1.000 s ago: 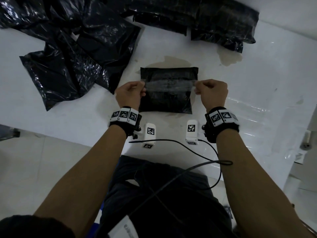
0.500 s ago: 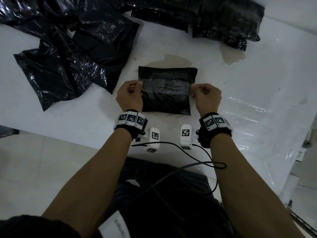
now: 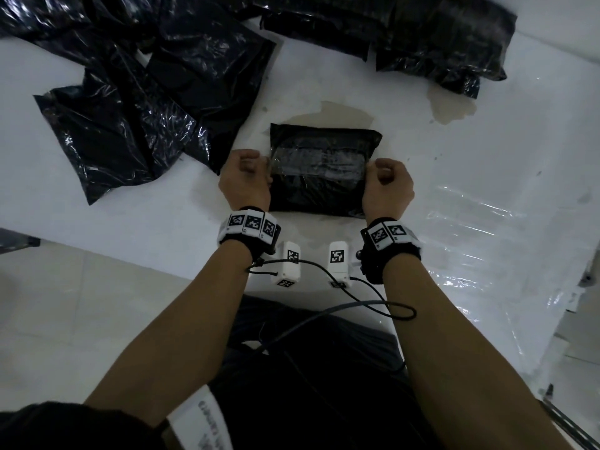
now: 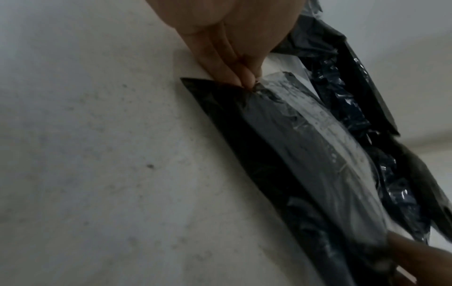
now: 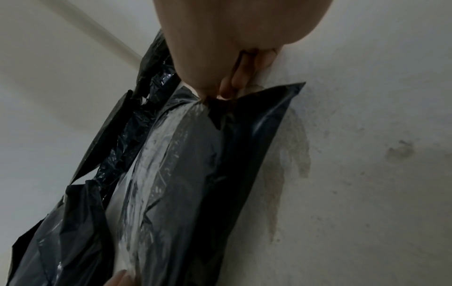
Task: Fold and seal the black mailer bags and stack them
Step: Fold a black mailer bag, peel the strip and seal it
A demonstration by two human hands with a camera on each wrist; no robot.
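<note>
A folded black mailer bag (image 3: 319, 186) lies flat on the white table, directly in front of me. A glossy clear flap (image 3: 316, 162) runs across its middle from side to side. My left hand (image 3: 248, 181) pinches the flap's left end, fingers curled, and in the left wrist view the fingertips (image 4: 247, 79) nip the plastic at the bag's corner (image 4: 281, 139). At the right end my right hand (image 3: 384, 186) pinches the flap the same way, its fingertips (image 5: 229, 87) bunching the black film (image 5: 200, 174).
Loose crumpled black mailer bags (image 3: 136, 92) lie heaped at the back left. More black bags (image 3: 422, 30) sit piled at the back right. A brown stain (image 3: 451, 107) marks the table. Two white tagged devices (image 3: 313, 258) with cables sit near the table's front edge.
Both hands have lowered the clear flap onto the bag. The flap, held taut above it a second ago, now lies against the bag's middle.
</note>
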